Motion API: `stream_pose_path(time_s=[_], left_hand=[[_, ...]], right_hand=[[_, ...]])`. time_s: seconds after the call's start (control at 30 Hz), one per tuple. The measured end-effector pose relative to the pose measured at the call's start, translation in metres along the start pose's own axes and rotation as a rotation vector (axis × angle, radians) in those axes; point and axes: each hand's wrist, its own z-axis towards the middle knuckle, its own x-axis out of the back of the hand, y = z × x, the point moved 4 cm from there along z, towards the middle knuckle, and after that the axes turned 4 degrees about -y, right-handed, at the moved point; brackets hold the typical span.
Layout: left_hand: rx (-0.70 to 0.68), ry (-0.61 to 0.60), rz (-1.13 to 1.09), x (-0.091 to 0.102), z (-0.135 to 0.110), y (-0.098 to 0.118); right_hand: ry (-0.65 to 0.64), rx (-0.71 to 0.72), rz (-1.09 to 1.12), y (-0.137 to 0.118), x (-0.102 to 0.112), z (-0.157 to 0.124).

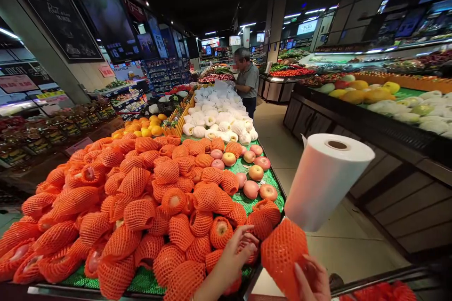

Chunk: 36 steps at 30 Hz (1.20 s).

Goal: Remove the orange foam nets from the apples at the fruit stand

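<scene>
My right hand [312, 280] is closed on an orange foam net sleeve [284, 256], held up past the right edge of the fruit stand. Whether a fruit sits inside it I cannot tell. My left hand [235, 251] hovers at the front right of the pile, fingers bent and apart, with nothing visibly held. Beside its fingertips is another net-covered fruit [259, 225]. The heap of fruit in orange foam nets [141, 211] spreads to the left. Unwrapped pink apples [251, 189] lie behind on the green mat [273, 174].
A large white roll of plastic bags [326, 183] stands at the stand's right edge. White-netted fruit [219, 117] and oranges [148, 127] lie farther back. A person [247, 80] stands beyond. Bottom right, a cart rail [381, 277] crosses above red items. Another produce stand [353, 136] is right.
</scene>
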Motion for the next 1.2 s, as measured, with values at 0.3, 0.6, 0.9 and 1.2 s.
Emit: stream_pose_path(time_s=[0.3, 0.6, 0.9, 1.2], left_hand=[[0.111, 0.343, -0.721, 0.046, -0.042, -0.004], [0.001, 0.566, -0.554, 0.095, -0.050, -0.002], [0.115, 0.512, -0.596, 0.110, -0.066, -0.011], [0.254, 0.271, -0.107, 0.124, -0.064, -0.020]], right_hand=[[-0.223, -0.026, -0.003, -0.042, -0.121, -0.037], [-0.274, 0.487, -0.342, -0.065, -0.148, -0.056], [-0.350, 0.598, -0.463, -0.085, -0.145, -0.045], [-0.531, 0.298, -0.316, -0.088, -0.135, -0.027]])
